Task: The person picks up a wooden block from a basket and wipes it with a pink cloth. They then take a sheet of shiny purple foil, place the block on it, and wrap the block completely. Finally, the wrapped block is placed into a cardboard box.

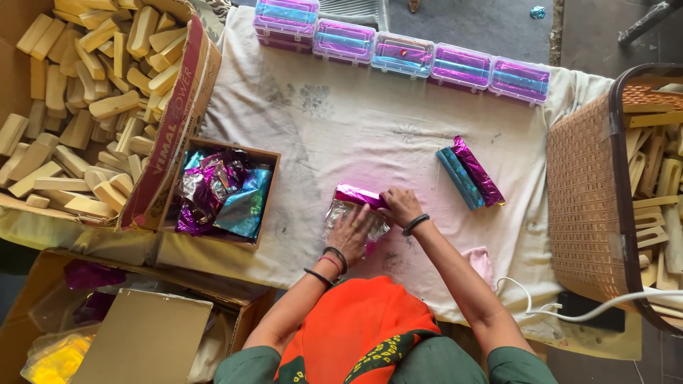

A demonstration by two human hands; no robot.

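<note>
Pressing flat, our left hand (pixel 350 231) pins silver foil (pixel 343 215); right hand (pixel 400 205), at 2 o'clock, pinches the pink-wrapped block (pixel 358 194).

A stained white cloth (pixel 398 128) covers the table; floor (pixel 469 25) possibly grey concrete.

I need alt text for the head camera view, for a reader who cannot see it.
Seen from above, a person's left hand presses silver foil flat on a cloth-covered table while the right hand holds a pink foil-wrapped block. Nearby are two wrapped blocks and a box of foil sheets.
</note>
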